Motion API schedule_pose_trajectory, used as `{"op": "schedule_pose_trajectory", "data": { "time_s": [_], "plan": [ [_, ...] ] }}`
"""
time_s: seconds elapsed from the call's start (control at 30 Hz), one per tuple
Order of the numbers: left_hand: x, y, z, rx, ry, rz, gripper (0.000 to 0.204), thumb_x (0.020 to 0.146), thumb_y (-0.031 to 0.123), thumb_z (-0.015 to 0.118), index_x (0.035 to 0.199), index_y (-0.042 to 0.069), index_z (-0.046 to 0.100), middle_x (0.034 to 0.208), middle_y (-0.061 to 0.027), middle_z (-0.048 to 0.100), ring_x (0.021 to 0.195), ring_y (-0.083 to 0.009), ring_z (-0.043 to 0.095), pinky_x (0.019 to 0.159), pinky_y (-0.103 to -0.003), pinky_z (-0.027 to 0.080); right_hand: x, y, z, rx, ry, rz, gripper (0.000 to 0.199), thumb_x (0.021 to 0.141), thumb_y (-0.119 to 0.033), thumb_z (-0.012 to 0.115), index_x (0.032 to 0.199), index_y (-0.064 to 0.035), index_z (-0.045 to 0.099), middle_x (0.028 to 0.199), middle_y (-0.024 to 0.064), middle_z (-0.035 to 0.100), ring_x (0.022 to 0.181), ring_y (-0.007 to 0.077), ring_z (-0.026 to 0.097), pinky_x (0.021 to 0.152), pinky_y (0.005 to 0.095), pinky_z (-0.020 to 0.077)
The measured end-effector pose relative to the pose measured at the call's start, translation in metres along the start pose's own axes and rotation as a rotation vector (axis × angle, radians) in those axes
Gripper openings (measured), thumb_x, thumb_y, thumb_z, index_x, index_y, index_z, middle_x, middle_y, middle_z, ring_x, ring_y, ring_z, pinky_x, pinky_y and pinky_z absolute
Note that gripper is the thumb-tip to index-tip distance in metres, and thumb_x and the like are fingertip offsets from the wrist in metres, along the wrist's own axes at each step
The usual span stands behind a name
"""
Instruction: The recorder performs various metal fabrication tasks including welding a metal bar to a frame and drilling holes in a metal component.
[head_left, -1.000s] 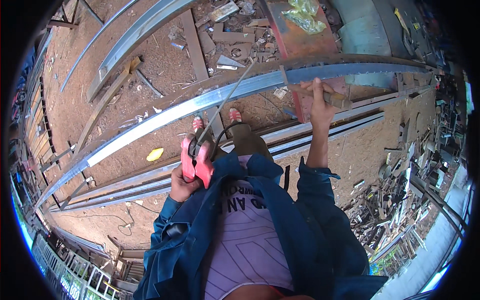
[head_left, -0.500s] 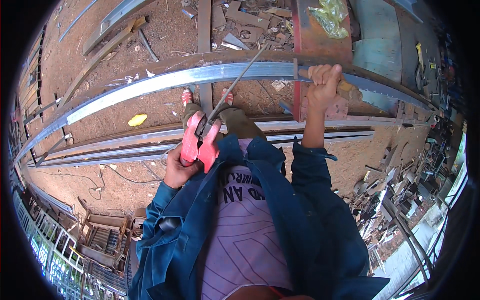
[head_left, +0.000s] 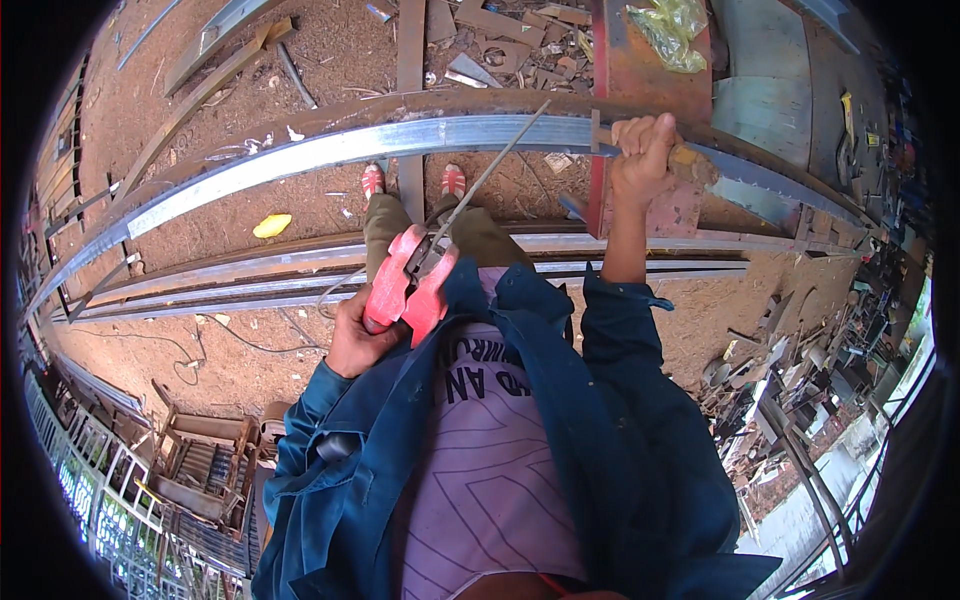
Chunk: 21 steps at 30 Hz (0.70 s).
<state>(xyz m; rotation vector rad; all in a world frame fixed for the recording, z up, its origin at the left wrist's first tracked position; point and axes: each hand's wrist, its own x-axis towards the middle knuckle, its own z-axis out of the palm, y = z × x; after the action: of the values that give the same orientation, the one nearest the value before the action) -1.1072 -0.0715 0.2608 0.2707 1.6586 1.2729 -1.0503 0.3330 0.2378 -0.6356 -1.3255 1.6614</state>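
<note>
Dirt floor [head_left: 255, 385], scrap [head_left: 738, 432] lower right (pale fence [head_left: 112, 500] lower left); left grip [head_left: 360, 338] clasps red clamp [head_left: 428, 302], right grip [head_left: 642, 158] clasps hammer [head_left: 692, 164].

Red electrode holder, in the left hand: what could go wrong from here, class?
The electrode holder grips a welding rod that overlaps the steel beam in view; if live, it might arc. Sparks could burn the bare left hand and right hand. The chipping hammer might slip, knocking the right hand against the beam.
</note>
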Motion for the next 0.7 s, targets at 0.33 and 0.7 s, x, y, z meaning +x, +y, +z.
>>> {"op": "schedule_pose_trajectory", "data": {
  "time_s": [0.33,0.7],
  "plan": [
    [0.009,0.027,0.0,0.105,-0.044,0.035,0.042,0.068,0.004,0.074,0.108,0.001,0.062,0.098,-0.0072,0.067,0.092,-0.0164,0.062,0.087,-0.032,0.047,0.001,0.0,0.003,-0.027,-0.051,0.021,0.048,0.098,-0.023,0.051,0.056,-0.0089,0.034,0.05,0.0003,0.034,0.045,0.0115,0.03,0.046,0.03,0.0299],
    [0.018,0.038,0.005,0.195,-0.082,0.083,0.035,0.067,0.005,0.075,0.099,0.002,0.061,0.082,-0.0082,0.063,0.078,-0.0165,0.061,0.076,-0.03,0.049,-0.001,-0.004,0.003,-0.132,-0.16,0.048,0.044,0.096,-0.02,0.046,0.056,-0.0083,0.034,0.051,0.001,0.031,0.045,0.0115,0.028,0.048,0.0294,0.03]
  ]
}}
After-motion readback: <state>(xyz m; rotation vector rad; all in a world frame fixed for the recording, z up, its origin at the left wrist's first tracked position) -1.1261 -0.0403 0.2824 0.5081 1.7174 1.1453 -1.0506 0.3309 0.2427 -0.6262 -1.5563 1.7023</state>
